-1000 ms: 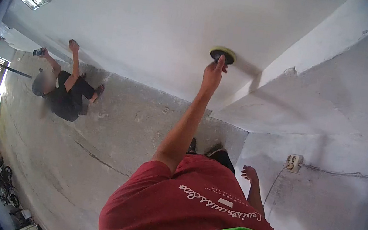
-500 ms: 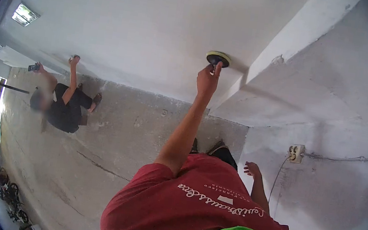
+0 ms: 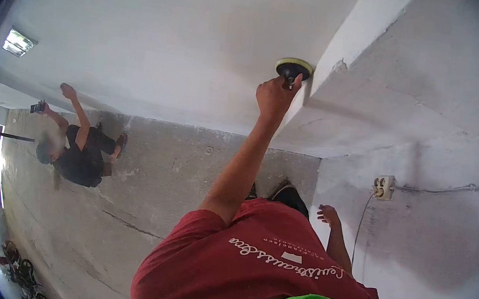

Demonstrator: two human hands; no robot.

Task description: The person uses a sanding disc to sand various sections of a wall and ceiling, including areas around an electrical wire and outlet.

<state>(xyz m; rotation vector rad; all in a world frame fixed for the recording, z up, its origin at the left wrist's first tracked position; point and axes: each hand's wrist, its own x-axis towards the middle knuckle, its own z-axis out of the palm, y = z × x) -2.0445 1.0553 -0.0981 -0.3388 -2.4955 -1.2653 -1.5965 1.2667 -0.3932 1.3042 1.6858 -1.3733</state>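
Note:
My left hand (image 3: 275,96) reaches up, its fingers closed round the stub at the back of a round sanding pad (image 3: 293,69), black with a yellow rim. The pad's yellow side faces the pale wall (image 3: 194,39); it appears to be against it, close beside the projecting white column (image 3: 359,38). Lower down and to the right, my right hand (image 3: 328,214) hangs with fingers apart, slightly bent and holding nothing. It is nearest to the side wall (image 3: 411,235).
A socket box (image 3: 383,187) with cables sits on the side wall. At left, another person (image 3: 82,158) in dark clothes holds a phone (image 3: 38,107), the other hand raised at the wall. Bare concrete floor (image 3: 142,185) lies between us. Motorbikes (image 3: 23,272) stand at lower left.
My left hand and the sanding pad have shifted right, up to the column's edge. My right hand stays low. The other person's raised hand has moved left along the wall.

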